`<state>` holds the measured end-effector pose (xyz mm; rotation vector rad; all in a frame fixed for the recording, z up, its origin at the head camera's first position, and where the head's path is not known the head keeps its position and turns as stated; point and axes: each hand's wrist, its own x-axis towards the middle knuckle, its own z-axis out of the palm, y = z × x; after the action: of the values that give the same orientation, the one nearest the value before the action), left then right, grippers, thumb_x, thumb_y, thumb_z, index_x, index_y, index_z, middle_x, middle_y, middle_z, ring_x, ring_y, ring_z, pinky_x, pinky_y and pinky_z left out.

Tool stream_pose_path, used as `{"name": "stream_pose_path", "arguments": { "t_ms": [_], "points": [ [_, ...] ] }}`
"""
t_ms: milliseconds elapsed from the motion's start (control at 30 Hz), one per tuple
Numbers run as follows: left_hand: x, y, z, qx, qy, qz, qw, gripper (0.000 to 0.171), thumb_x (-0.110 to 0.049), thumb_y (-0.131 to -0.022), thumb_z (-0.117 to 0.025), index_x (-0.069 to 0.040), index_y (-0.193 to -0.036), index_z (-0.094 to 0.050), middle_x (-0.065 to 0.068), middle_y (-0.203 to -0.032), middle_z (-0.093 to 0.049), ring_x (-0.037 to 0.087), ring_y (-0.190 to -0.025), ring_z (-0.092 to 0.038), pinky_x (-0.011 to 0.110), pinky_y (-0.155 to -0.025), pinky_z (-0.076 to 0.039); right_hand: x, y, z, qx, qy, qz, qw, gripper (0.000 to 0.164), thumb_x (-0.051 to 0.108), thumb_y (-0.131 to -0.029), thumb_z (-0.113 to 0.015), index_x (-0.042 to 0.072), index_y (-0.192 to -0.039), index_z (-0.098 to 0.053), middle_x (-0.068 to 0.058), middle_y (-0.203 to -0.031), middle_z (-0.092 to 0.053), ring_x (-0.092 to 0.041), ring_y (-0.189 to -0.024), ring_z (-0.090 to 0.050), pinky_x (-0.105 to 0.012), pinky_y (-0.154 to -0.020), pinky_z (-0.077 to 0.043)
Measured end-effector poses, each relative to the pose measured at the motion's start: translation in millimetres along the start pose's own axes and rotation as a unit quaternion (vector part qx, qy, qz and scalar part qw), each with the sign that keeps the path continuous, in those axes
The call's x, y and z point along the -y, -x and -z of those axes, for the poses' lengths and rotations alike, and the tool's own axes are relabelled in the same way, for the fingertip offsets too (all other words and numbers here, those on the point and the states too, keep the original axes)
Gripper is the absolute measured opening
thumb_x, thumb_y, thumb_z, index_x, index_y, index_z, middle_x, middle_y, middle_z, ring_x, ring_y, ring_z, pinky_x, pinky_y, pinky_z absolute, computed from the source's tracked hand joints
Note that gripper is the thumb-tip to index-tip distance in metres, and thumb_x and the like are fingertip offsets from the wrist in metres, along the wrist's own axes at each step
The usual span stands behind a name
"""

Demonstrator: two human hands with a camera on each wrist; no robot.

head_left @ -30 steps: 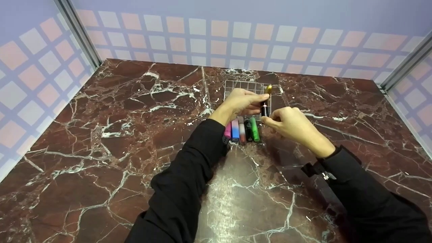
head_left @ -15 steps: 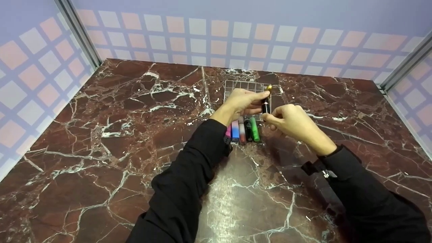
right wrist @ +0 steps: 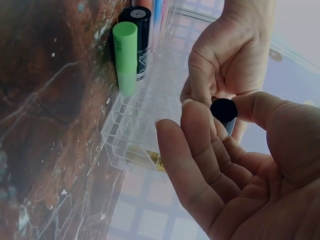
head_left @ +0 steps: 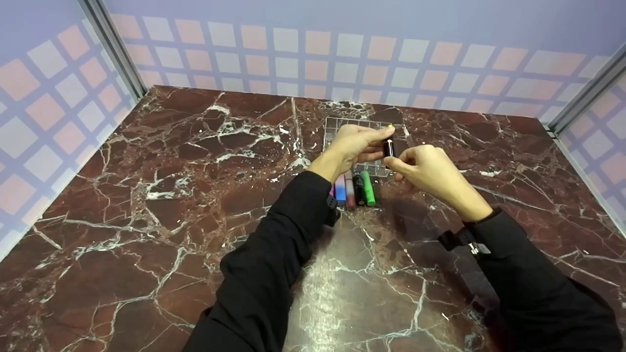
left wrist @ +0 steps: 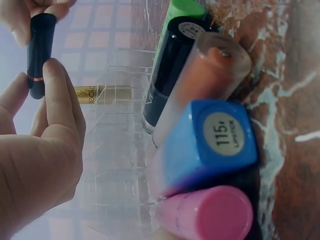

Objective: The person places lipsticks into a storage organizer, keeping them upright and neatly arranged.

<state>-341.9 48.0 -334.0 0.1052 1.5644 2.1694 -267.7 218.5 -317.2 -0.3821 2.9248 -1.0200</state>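
Both hands hold a black lipstick tube (head_left: 389, 148) with a thin copper-coloured ring, seen also in the left wrist view (left wrist: 42, 42). My left hand (head_left: 353, 144) pinches its ringed end between thumb and fingers. At the other end, my right hand (head_left: 426, 167) pinches the tube; its black round end (right wrist: 223, 110) faces the right wrist camera. Below and behind the hands is a clear compartment organizer (right wrist: 132, 112), partly hidden by the left hand. A gold tube (left wrist: 102, 94) stands in it.
Nearer than the organizer lies a row of cosmetic tubes: a green one (head_left: 368, 188), a black one (head_left: 359, 189), a red-and-clear one (head_left: 349, 193), a blue one (head_left: 340, 190) and a pink one (left wrist: 215, 215). The marbled table (head_left: 171, 274) meets tiled-pattern walls.
Both hands have shifted slightly to the right and away with the black lipstick tube, which stands more upright. The left fingers cover more of the gold tube. The row of tubes has stayed put.
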Motion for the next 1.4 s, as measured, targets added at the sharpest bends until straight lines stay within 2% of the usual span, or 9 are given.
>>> {"name": "stream_pose_path", "arguments": {
  "t_ms": [100, 233, 467, 733, 1000, 1133, 1400],
  "points": [
    [-0.8, -0.3, -1.1, -0.008, -0.001, -0.016, 0.9998, 0.032, -0.019, -0.078, -0.076, 0.001, -0.101, -0.068, 0.014, -0.093, -0.069, 0.023, -0.084, -0.068, 0.029, -0.077, -0.055, -2.5, -1.3, -0.3, -0.011, 0.016, 0.01, 1.0, 0.041, 0.049, -0.089, -0.057, 0.01, -0.084, -0.069, -0.001, -0.068, -0.067, -0.02, -0.052, -0.061, -0.029, -0.042, -0.047],
    [-1.9, 0.0, -3.4, -0.018, -0.003, -0.034, 0.9993, 0.023, -0.019, -0.078, -0.076, -0.003, -0.093, -0.07, 0.014, -0.092, -0.069, 0.023, -0.082, -0.068, 0.029, -0.075, -0.055, -3.7, -2.4, 1.0, -0.023, 0.028, 0.017, 0.999, 0.041, 0.05, -0.088, -0.056, 0.012, -0.083, -0.07, 0.0, -0.067, -0.066, -0.022, -0.051, -0.059, -0.029, -0.04, -0.043],
    [-2.9, 0.5, -5.7, -0.034, -0.015, -0.054, 0.9978, 0.018, -0.018, -0.08, -0.074, -0.004, -0.091, -0.071, 0.013, -0.091, -0.068, 0.022, -0.08, -0.068, 0.03, -0.074, -0.056, -1.2, -4.2, 4.1, -0.011, 0.026, 0.01, 1.0, 0.043, 0.051, -0.088, -0.056, 0.011, -0.086, -0.07, -0.002, -0.065, -0.064, -0.021, -0.049, -0.055, -0.029, -0.038, -0.041],
    [-4.2, 1.5, -11.8, -0.042, -0.072, -0.073, 0.9938, 0.022, -0.02, -0.081, -0.072, -0.003, -0.095, -0.069, 0.011, -0.09, -0.068, 0.02, -0.08, -0.067, 0.027, -0.072, -0.056, -3.5, -4.9, 6.7, 0.014, 0.013, -0.006, 1.0, 0.039, 0.044, -0.088, -0.06, 0.007, -0.094, -0.069, -0.003, -0.072, -0.068, -0.018, -0.053, -0.062, -0.033, -0.045, -0.051],
    [-3.2, -0.4, -14.6, -0.038, -0.111, -0.094, 0.9886, 0.028, -0.019, -0.086, -0.068, 0.002, -0.104, -0.065, 0.013, -0.091, -0.067, 0.019, -0.079, -0.067, 0.026, -0.071, -0.056, -5.4, -10.6, 4.6, 0.032, 0.055, 0.001, 0.998, 0.037, 0.041, -0.091, -0.058, 0.006, -0.091, -0.069, -0.003, -0.069, -0.067, -0.018, -0.05, -0.059, -0.03, -0.041, -0.047],
    [-2.2, -2.7, -13.7, -0.063, -0.113, -0.109, 0.9855, 0.027, -0.018, -0.085, -0.069, 0.002, -0.103, -0.066, 0.012, -0.09, -0.067, 0.019, -0.077, -0.067, 0.026, -0.069, -0.056, -4.9, -14.4, 2.9, 0.028, 0.06, 0.003, 0.998, 0.034, 0.039, -0.091, -0.058, 0.007, -0.089, -0.069, -0.004, -0.069, -0.067, -0.017, -0.049, -0.058, -0.03, -0.041, -0.047],
    [-2.8, -3.0, -10.0, -0.129, -0.13, -0.15, 0.9717, 0.026, -0.018, -0.084, -0.07, 0.0, -0.103, -0.067, 0.007, -0.089, -0.067, 0.02, -0.074, -0.068, 0.024, -0.067, -0.056, -2.8, -26.3, -2.5, 0.008, 0.065, 0.003, 0.998, 0.032, 0.038, -0.091, -0.058, 0.009, -0.088, -0.07, -0.001, -0.066, -0.066, -0.019, -0.05, -0.06, -0.031, -0.046, -0.049]
  ]
}}
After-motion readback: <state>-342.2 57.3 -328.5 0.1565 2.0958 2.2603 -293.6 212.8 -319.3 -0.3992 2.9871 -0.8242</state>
